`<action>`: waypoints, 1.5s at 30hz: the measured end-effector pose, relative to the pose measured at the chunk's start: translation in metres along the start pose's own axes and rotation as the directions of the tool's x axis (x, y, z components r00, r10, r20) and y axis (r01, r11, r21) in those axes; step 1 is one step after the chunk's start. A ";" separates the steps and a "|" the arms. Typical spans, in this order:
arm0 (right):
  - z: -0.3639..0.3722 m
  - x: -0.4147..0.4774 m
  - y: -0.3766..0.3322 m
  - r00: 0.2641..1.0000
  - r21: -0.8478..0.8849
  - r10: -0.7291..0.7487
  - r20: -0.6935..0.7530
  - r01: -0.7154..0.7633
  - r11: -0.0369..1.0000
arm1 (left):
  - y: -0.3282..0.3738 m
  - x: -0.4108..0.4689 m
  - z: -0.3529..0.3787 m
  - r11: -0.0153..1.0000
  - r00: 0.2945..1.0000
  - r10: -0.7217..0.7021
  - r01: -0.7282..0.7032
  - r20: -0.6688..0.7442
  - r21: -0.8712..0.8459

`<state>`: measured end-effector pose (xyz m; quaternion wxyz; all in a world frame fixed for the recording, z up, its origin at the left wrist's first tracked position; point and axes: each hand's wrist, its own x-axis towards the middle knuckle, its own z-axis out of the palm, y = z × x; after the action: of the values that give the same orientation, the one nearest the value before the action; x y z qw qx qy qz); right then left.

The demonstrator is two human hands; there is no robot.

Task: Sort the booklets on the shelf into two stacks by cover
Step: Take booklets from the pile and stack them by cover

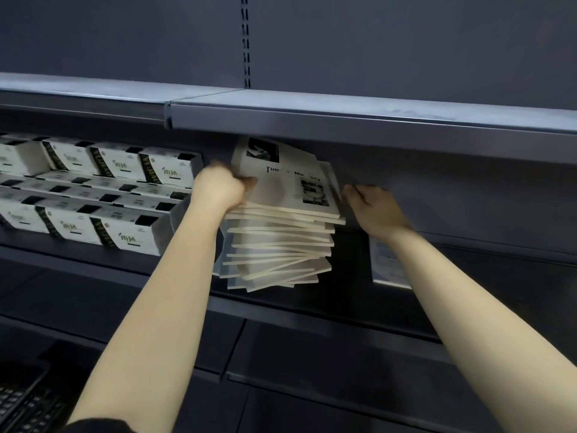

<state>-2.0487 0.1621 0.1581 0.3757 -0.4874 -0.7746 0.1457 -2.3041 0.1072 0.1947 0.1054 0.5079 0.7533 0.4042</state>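
My left hand (220, 189) is curled tight, pinching the left edge of the top booklet (287, 179) on the untidy stack of booklets (278, 248) at mid-shelf (312, 304). My right hand (374, 207), fingers loosely bent and holding nothing, sits just right of the stack, perhaps touching its edge. A lone pale booklet (385, 260) lies further right; tissue packs (93, 195) fill the left.

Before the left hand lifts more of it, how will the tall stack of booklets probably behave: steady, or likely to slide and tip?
The stack of booklets will probably shift, since its layers are fanned at different angles. The covers look smooth, so a push may make them slide. The top booklet, gripped by the left hand, looks thin and may bend.
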 end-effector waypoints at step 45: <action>-0.215 -0.183 0.292 0.791 0.515 0.607 0.076 -0.552 0.656 | 0.173 -0.229 0.348 0.671 0.864 0.171 0.249 0.473 -0.698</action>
<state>-1.6604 0.1145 0.0500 0.4642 -0.5975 -0.4902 0.4327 -1.8832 0.1144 0.0345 0.5023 0.4906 0.4807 0.5252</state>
